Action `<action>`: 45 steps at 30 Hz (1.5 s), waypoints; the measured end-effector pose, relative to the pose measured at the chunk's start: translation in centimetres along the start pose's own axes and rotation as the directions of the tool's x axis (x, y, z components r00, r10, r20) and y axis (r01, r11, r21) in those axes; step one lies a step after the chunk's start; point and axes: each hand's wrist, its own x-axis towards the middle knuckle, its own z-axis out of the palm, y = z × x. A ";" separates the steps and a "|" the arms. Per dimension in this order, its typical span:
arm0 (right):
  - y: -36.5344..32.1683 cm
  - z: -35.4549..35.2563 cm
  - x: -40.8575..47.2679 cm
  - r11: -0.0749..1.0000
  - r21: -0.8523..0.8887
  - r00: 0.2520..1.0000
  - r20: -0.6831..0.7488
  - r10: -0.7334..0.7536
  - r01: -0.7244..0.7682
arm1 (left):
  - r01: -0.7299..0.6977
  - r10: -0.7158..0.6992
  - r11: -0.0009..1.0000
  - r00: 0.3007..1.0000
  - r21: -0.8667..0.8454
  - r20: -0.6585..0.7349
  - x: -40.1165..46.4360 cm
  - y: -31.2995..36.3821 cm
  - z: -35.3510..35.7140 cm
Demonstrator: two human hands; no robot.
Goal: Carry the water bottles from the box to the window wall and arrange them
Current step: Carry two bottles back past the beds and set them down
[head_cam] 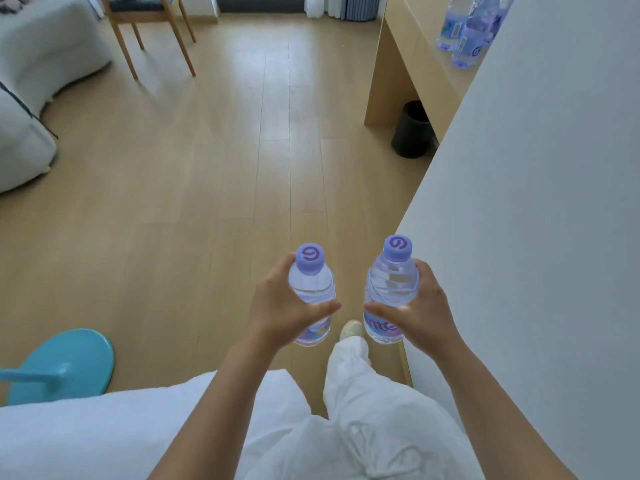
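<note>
Left hand (277, 306) grips one water bottle (311, 289); right hand (420, 306) grips another bottle (391, 285).

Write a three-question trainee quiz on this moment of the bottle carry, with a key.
1. True or false: each hand grips one bottle upright, caps on.
2. Multiple choice: the black bin stands A) beside the chair B) under the wooden counter C) on the blue stool.
3. Fill in: bottles already stand on the ______ at upper right.

Key
1. True: the left hand grips the left bottle and the right hand grips the right bottle.
2. B: the black bin stands under the wooden counter.
3. Counter: the placed bottles stand there.
</note>
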 end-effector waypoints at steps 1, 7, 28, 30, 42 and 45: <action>0.0 0.0 2.0 1.000 0.003 1.000 0.004 0.002 -0.002 | 0.011 -0.011 1.000 1.000 -0.001 0.003 2.0 0.0 0.2; -0.6 -1.1 16.9 1.000 -0.005 0.999 0.046 -0.015 0.015 | 0.016 -0.016 1.000 1.000 0.006 0.006 15.9 2.0 1.9; -2.8 -5.9 55.4 0.994 0.095 0.974 -0.210 0.080 -0.061 | -0.069 0.084 0.993 0.984 -0.098 0.160 58.3 8.9 8.3; -3.7 -5.7 59.8 0.989 0.129 0.963 -0.247 0.107 -0.077 | -0.097 0.116 0.991 0.972 -0.096 0.205 63.4 9.9 8.2; -6.2 -8.5 80.4 0.962 0.244 0.868 -0.445 0.222 -0.121 | -0.211 0.236 0.972 0.903 -0.107 0.359 89.0 16.5 11.9; -5.8 -10.3 84.3 0.959 0.254 0.831 -0.502 0.240 -0.124 | -0.238 0.274 0.961 0.876 -0.138 0.397 93.1 18.1 14.5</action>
